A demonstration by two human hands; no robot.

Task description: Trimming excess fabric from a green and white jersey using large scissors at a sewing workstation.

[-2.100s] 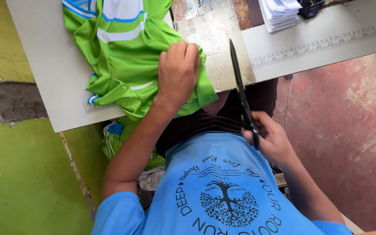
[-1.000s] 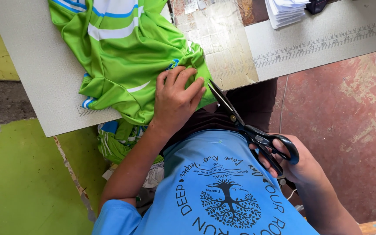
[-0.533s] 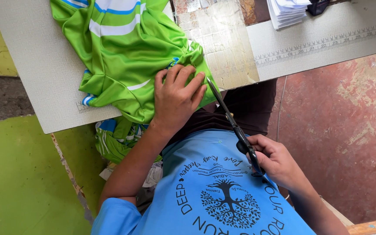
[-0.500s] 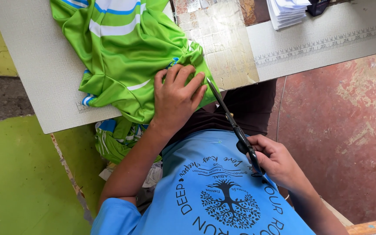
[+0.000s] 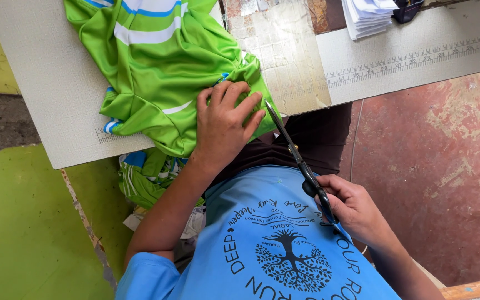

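A bright green garment with white and blue stripes (image 5: 168, 72) is spread over the near edge of a pale worktable (image 5: 45, 94), part of it hanging below. It is pressed down by the left hand (image 5: 224, 125), laid flat with fingers spread. Black scissors (image 5: 298, 161) are gripped at the handles by the right hand (image 5: 354, 208), blades together, tip just beside the left fingertips. A stack of white cloth pieces (image 5: 369, 14) lies at the table's far end

- White worktable (image 5: 56, 100) had printed ruler markings along its edge.
- Stack of folded white cloth (image 5: 369, 15) sat at the far edge.
- Green-painted floor (image 5: 23, 233) lay left, worn red floor (image 5: 440, 166) right.
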